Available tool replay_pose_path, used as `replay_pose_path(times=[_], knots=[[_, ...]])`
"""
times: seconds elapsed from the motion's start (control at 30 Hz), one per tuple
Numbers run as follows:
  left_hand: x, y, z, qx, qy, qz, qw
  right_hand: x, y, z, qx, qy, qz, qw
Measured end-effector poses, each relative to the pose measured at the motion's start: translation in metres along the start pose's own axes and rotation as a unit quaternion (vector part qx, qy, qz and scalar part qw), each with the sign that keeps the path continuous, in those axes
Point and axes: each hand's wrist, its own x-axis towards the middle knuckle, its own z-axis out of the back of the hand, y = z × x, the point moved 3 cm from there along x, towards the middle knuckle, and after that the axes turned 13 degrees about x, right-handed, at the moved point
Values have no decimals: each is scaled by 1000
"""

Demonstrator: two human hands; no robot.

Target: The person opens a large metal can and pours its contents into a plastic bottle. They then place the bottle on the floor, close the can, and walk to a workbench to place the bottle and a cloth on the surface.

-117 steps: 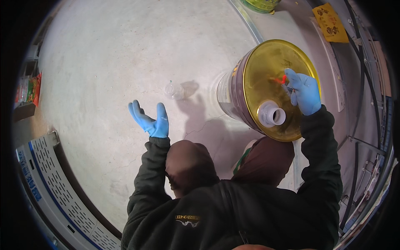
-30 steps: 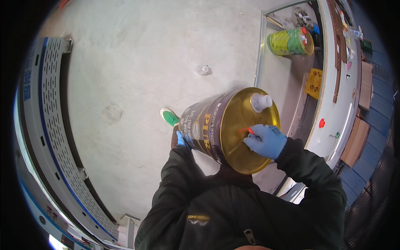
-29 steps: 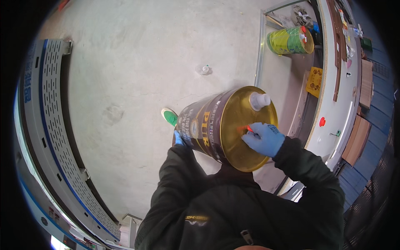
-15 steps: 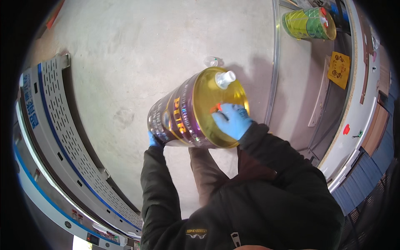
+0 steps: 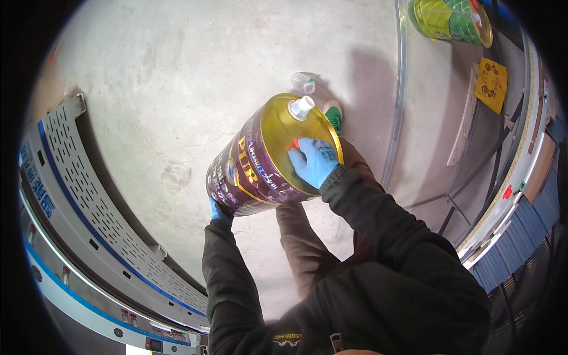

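i have the big drum (image 5: 260, 163) up off the floor (image 5: 154, 100) and tipped, its gold top with the white spout (image 5: 300, 106) pointing away from me and down. my right hand (image 5: 313, 161), in a blue glove, is clamped on the handle at the top face; my left hand (image 5: 218, 208) cups the bottom edge from below, fingers mostly hidden under the drum. half a second ago the spout sat beside the small clear container (image 5: 303, 83); now the drum has swung lower and further right, so the spout hangs just above that container and next to a green-and-white cap (image 5: 334, 113) on the floor. by my judgement that means the lining-up is nearly done and the pour is about to start. a second, green drum (image 5: 452, 21) lies well apart by the rail (image 5: 397, 89).
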Motion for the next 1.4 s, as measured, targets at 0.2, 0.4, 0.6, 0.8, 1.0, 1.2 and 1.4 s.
replay_pose_path(times=[0.2, 0.4, 0.6, 0.8, 1.0, 1.2, 1.4], knots=[[6, 6, 1, 10, -15, 34, 999, 18, -11, -12, -9, -55, 26, 998], [11, 3, -2, 15, -91, 69, 993, 25, -36, -21, 14, -66, 31, 997], [7, -8, 0, 72, -107, 76, 989, 29, -65, -30, 46, -58, 2, 997], [15, 2, 1, 134, -202, 132, 961, 38, -90, -25, 68, -41, 0, 997], [22, 11, 4, 179, -228, 144, 946, 43, -110, -19, 80, -40, 26, 996], [13, 24, -3, 164, -204, 139, 955, 42, -114, -11, 60, -53, 54, 995], [4, 26, -10, 170, -185, 146, 957, 44, -120, -9, 91, -37, 21, 995]])
